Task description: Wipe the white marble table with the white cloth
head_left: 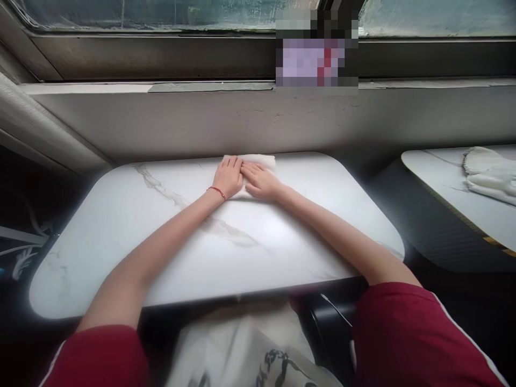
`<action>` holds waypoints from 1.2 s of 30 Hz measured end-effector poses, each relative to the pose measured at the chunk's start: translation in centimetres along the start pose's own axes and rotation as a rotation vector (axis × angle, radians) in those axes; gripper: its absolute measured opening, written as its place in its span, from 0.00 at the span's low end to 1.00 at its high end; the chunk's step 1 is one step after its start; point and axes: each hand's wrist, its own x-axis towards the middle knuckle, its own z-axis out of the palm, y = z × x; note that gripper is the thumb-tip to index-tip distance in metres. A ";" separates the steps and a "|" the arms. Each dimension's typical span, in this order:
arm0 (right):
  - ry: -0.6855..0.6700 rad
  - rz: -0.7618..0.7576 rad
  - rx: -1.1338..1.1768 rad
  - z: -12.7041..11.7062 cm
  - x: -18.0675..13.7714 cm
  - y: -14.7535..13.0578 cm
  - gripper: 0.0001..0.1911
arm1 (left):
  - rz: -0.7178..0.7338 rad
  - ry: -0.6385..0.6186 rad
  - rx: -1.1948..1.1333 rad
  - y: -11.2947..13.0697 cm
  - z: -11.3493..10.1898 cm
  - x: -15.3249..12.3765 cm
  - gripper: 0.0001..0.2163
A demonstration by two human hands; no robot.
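Note:
A folded white cloth (262,160) lies flat near the far edge of a white marble-patterned table (173,258). My left hand (228,176), with a thin red bracelet at the wrist, rests flat on the cloth's left part. Beside it my right hand (261,181) lies flat over the middle of the cloth, its fingertips meeting the left hand's fingers. Both hands have their fingers stretched out and press on the cloth without gripping it. The part of the cloth under the palms is hidden.
A second white table (455,188) stands to the right, with a bundled white cloth (489,174) on it. Behind the table rises a wall (181,118) below a window ledge. A white cable (336,310) hangs beneath the near edge, beside pale printed fabric (242,344).

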 end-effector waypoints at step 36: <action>-0.096 0.179 -0.110 -5.1 -10.2 -1.0 0.31 | 0.207 -0.206 0.012 9.0 -0.8 -0.8 0.34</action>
